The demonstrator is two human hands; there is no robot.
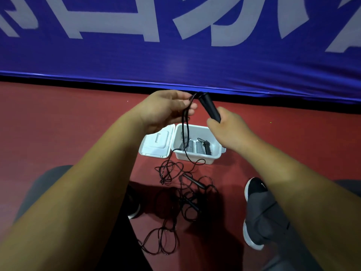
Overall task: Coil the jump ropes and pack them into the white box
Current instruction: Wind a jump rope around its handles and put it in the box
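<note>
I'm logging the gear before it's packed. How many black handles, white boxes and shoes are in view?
Black handles: 3, one gripped by the right hand, two lying loose, the nearer in shadow
White box: 1, lid open
Shoes: 2
Total: 6

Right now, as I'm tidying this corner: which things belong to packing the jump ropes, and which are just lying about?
Job: black handle in right hand; rope strands in left hand; tangled rope on floor; open white box holding coiled ropes.
Not the job: blue banner; grey shoe.
</note>
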